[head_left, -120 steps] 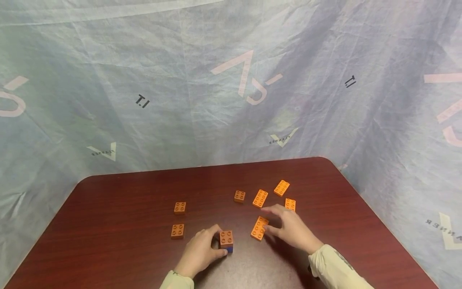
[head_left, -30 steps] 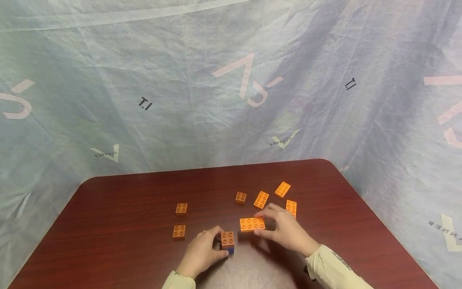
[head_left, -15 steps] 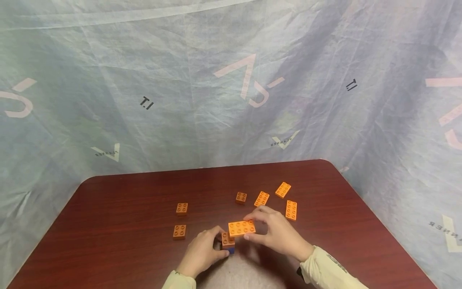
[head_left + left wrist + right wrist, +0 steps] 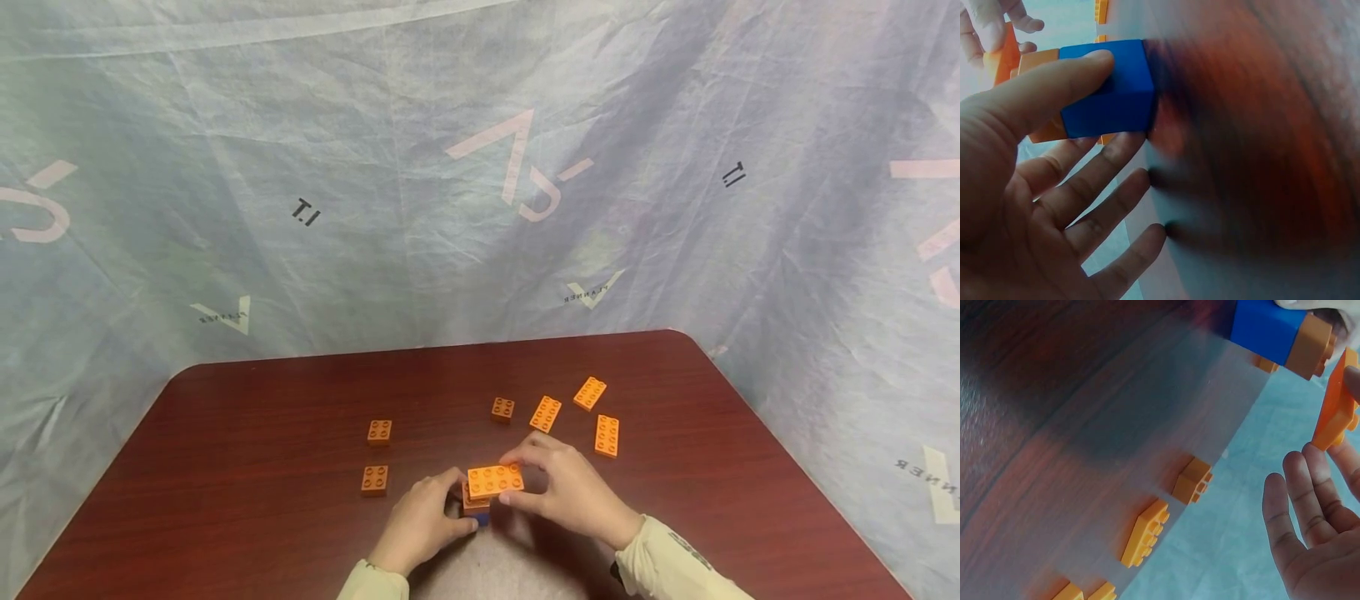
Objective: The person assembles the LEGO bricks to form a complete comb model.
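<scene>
Pointing inward, both hands [image 4: 417, 523] [image 4: 573, 493] hold bricks [image 4: 1110, 109] [image 4: 491, 481], the right one higher.

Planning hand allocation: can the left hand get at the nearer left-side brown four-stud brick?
Probably yes: nothing stands between the left hand and that brown four-stud brick, but the hand must first release the blue block.

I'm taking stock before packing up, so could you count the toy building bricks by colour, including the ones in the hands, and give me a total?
Brown four-stud bricks: 4
Bright orange eight-stud bricks: 4
Blue brick: 1
Total: 9
</scene>
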`<action>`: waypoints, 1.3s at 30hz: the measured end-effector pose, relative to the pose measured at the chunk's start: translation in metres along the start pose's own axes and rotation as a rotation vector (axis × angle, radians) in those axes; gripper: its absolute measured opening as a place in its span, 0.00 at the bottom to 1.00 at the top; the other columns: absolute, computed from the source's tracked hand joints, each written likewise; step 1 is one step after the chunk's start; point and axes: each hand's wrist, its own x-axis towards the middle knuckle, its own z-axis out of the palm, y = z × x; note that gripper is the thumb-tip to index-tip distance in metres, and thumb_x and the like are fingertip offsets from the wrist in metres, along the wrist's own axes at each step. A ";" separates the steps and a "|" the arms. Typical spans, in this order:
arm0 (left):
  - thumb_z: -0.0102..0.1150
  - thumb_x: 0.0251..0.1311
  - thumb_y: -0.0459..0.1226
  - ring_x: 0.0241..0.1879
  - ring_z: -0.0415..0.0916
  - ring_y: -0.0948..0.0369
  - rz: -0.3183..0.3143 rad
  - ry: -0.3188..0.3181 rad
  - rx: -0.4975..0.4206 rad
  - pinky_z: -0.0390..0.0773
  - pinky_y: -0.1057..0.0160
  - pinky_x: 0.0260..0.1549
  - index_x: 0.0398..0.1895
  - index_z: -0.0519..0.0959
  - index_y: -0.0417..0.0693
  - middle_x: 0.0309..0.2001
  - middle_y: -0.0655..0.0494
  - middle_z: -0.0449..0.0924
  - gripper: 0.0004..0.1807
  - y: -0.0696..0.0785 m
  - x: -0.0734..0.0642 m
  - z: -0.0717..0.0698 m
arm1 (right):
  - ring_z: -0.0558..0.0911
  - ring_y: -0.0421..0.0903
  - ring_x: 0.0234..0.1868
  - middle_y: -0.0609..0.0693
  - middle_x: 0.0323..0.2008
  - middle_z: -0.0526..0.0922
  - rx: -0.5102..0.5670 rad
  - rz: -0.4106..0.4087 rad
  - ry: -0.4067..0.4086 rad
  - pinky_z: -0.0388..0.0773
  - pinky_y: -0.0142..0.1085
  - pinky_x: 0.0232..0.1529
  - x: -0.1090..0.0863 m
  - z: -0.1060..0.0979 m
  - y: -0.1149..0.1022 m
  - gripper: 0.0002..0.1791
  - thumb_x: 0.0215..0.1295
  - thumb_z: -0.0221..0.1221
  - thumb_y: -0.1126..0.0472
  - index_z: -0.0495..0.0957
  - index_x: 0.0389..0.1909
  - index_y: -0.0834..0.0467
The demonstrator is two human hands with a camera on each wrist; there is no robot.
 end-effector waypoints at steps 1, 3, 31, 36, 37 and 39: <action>0.80 0.48 0.42 0.36 0.73 0.60 0.000 0.001 0.002 0.76 0.50 0.35 0.47 0.80 0.48 0.36 0.61 0.79 0.24 0.000 0.000 0.000 | 0.82 0.42 0.44 0.39 0.44 0.82 -0.002 -0.004 0.000 0.80 0.40 0.46 0.000 0.001 -0.001 0.18 0.60 0.73 0.50 0.85 0.48 0.53; 0.80 0.48 0.42 0.36 0.73 0.60 0.000 0.003 0.007 0.77 0.50 0.36 0.47 0.80 0.48 0.37 0.60 0.80 0.24 0.000 0.000 0.000 | 0.82 0.43 0.42 0.39 0.43 0.81 -0.006 -0.005 -0.001 0.80 0.39 0.44 0.001 0.002 -0.002 0.18 0.59 0.73 0.50 0.85 0.48 0.52; 0.72 0.57 0.54 0.60 0.77 0.48 0.176 0.042 -0.147 0.74 0.38 0.56 0.63 0.78 0.51 0.59 0.53 0.81 0.33 -0.004 -0.008 -0.016 | 0.81 0.40 0.38 0.38 0.39 0.80 -0.077 -0.040 -0.077 0.78 0.36 0.40 0.008 0.002 -0.005 0.15 0.56 0.75 0.51 0.86 0.44 0.48; 0.71 0.60 0.48 0.48 0.84 0.57 0.227 0.078 -0.104 0.82 0.50 0.48 0.52 0.85 0.53 0.49 0.59 0.86 0.19 -0.002 -0.007 -0.024 | 0.80 0.40 0.38 0.37 0.39 0.80 -0.103 -0.032 -0.099 0.78 0.38 0.40 0.010 0.001 -0.007 0.15 0.56 0.75 0.50 0.86 0.43 0.47; 0.72 0.60 0.47 0.46 0.84 0.58 0.230 0.073 -0.105 0.83 0.52 0.46 0.51 0.85 0.53 0.48 0.59 0.86 0.18 -0.002 -0.007 -0.024 | 0.81 0.41 0.40 0.38 0.40 0.81 -0.119 -0.027 -0.104 0.80 0.40 0.41 0.011 0.001 -0.008 0.15 0.56 0.75 0.49 0.86 0.43 0.47; 0.72 0.60 0.46 0.43 0.86 0.59 0.236 0.062 -0.122 0.84 0.56 0.42 0.50 0.85 0.52 0.47 0.56 0.87 0.17 -0.002 -0.007 -0.025 | 0.81 0.42 0.41 0.39 0.40 0.82 -0.161 -0.028 -0.113 0.80 0.42 0.41 0.013 0.000 -0.011 0.16 0.55 0.75 0.48 0.86 0.43 0.47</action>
